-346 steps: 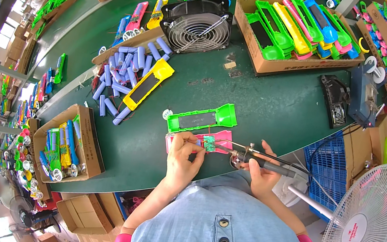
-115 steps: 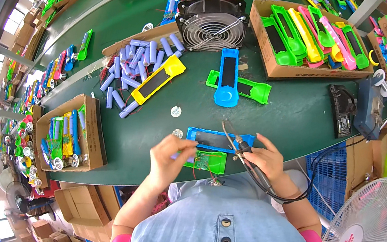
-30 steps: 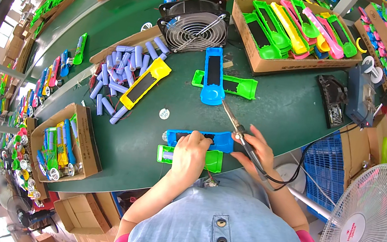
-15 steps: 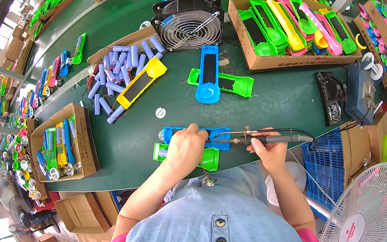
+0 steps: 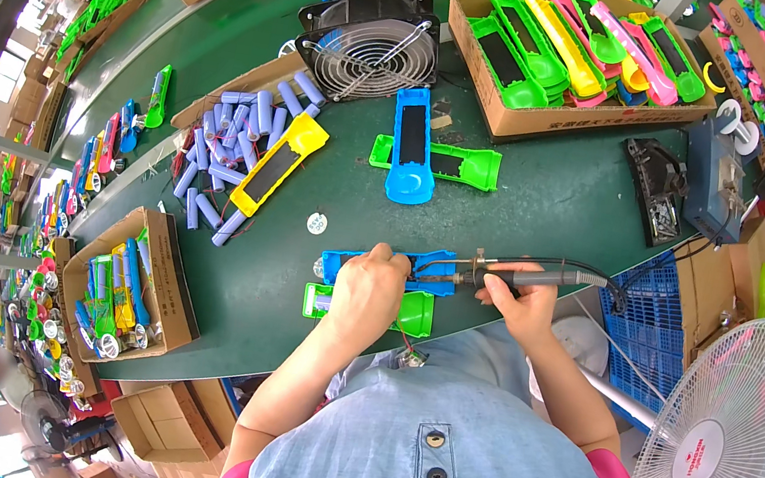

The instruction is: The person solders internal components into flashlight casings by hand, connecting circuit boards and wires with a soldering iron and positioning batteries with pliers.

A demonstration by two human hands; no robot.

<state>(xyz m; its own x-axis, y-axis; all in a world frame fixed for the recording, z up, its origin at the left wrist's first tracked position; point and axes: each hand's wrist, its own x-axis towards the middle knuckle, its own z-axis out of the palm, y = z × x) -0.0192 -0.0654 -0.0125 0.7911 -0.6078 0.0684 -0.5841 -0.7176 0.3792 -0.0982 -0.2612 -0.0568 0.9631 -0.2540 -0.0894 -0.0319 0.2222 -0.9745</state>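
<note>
A blue plastic housing lies across the table in front of me. My left hand is closed over its middle, fingertips drawn together inside it; whatever they pinch is hidden. In my right hand is a soldering iron with a thin metal feed tube along its shaft. Its tip points left into the blue housing, close to my left fingertips. Just nearer to me, a green housing with a purple battery cell in it sits partly under my left hand. Wires run from it to a small part at the table edge.
Beyond lie a blue housing across a green one, a yellow housing and a pile of purple cells. A black fan, a carton of housings and a soldering station surround them. A white fan stands right.
My right hand and the soldering iron have shifted slightly left, with the tip further over the blue housing. The left hand stays in place.
</note>
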